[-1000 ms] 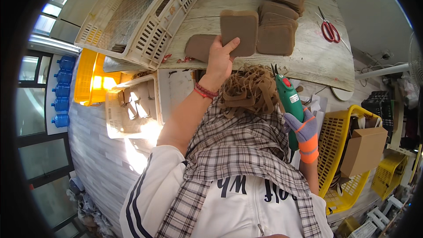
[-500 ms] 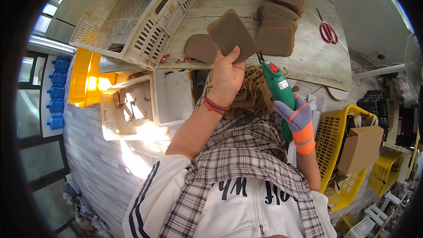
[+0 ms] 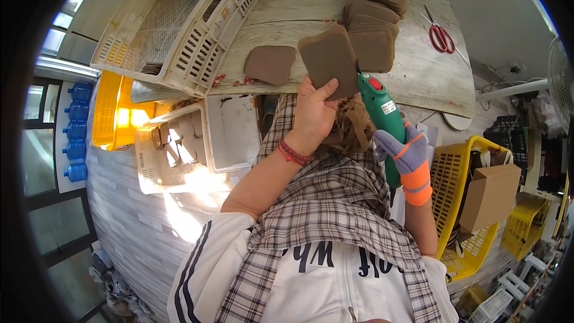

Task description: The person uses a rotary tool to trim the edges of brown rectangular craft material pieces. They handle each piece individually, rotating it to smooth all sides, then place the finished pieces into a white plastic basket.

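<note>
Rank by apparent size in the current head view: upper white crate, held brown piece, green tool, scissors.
1. Upper white crate
2. Held brown piece and green tool: too alike to rank; the piece is broader, the tool longer and partly hidden by the right hand
3. Scissors

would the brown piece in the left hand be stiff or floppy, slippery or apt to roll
The brown piece is probably fairly stiff: it looks flat though the left hand grips only its lower end. Its matte face suggests little slipperiness; its flat shape makes rolling unlikely.
</note>
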Available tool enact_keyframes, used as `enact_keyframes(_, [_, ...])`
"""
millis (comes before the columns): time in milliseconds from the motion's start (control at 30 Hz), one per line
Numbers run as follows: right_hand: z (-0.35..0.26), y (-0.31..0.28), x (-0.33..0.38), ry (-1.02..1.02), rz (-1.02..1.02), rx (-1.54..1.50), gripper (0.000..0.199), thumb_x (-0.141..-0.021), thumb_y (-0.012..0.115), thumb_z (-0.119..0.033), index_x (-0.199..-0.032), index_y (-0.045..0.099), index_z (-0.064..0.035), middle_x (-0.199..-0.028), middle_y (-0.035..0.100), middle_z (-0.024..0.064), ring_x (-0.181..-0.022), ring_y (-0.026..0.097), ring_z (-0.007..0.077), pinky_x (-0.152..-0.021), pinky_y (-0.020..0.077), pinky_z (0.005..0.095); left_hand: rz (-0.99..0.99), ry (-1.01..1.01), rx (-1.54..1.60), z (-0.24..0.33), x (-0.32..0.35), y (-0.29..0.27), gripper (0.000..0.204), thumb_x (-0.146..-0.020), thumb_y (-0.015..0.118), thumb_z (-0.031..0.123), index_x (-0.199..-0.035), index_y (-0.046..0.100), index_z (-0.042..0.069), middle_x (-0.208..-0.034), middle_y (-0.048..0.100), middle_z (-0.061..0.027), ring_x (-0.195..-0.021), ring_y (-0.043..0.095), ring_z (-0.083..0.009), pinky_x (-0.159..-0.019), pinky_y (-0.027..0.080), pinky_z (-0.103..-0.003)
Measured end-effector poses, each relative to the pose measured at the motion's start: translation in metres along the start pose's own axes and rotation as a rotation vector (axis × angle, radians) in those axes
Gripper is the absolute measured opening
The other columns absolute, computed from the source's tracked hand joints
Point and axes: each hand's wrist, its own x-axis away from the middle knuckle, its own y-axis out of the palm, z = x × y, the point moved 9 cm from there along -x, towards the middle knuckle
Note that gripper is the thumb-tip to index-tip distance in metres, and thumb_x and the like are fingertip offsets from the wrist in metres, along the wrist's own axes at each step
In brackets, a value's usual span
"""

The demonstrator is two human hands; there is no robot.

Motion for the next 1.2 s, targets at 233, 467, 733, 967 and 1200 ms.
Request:
enact_keyframes(233, [-0.004, -0.01, -0.003, 0.003, 0.019, -0.002, 0.038, -0.077, 0.076, -0.017, -0.106, 0.058, 0.0017, -0.073, 0.062, 0.0026, -0.057, 0.056, 0.0065, -0.05, 0.0461, 0.0199, -0.007, -0.071, -0.096, -0.013, 0.015, 0.0, 0.033, -0.086, 0.053, -0.008, -0.117, 0.049, 0.002, -0.113, 0.061, -0.0104, -0.1, 0.061, -0.0207, -0.089, 0.052, -0.035])
enact_keyframes(467, [-0.011, -0.022, 0.01, 0.076, -0.032, -0.032, 0.038, -0.077, 0.076, -0.015, -0.106, 0.057, 0.0014, -0.074, 0.062, 0.0033, -0.056, 0.057, 0.0073, -0.05, 0.0472, 0.0204, -0.092, -0.169, -0.408, 0.008, 0.016, -0.011, 0.041, -0.084, 0.052, -0.011, -0.124, 0.049, -0.001, -0.115, 0.06, -0.0098, -0.102, 0.061, -0.016, -0.089, 0.051, -0.03])
enact_keyframes(733, [-0.004, -0.026, 0.029, 0.071, -0.142, 0.11, 0.039, -0.075, 0.078, -0.018, -0.102, 0.059, 0.0018, -0.074, 0.061, 0.0026, -0.059, 0.055, 0.0065, -0.052, 0.0456, 0.021, -0.245, -0.282, -0.852, 0.046, 0.011, -0.01, 0.042, -0.081, 0.055, -0.009, -0.122, 0.053, -0.004, -0.112, 0.062, -0.0065, -0.097, 0.059, -0.0103, -0.087, 0.048, -0.024])
enact_keyframes(967, [0.003, -0.017, 0.032, 0.061, -0.144, 0.134, 0.042, -0.075, 0.079, -0.019, -0.105, 0.059, 0.0012, -0.076, 0.062, 0.0021, -0.062, 0.056, 0.0058, -0.055, 0.0454, 0.0204, -0.3, -0.422, -0.982, 0.036, 0.02, -0.011, 0.041, -0.078, 0.056, -0.008, -0.12, 0.056, -0.003, -0.108, 0.064, -0.0049, -0.095, 0.059, -0.0097, -0.085, 0.048, -0.023])
enact_keyframes(1200, [-0.005, -0.01, 0.028, 0.045, -0.16, 0.161, 0.042, -0.075, 0.078, -0.02, -0.106, 0.059, 0.0011, -0.077, 0.063, 0.0025, -0.064, 0.057, 0.0055, -0.055, 0.0457, 0.0202, -0.33, -0.607, -0.976, 0.02, 0.033, -0.017, 0.044, -0.079, 0.058, -0.006, -0.122, 0.054, -0.003, -0.11, 0.062, -0.0042, -0.097, 0.058, -0.0102, -0.086, 0.046, -0.024])
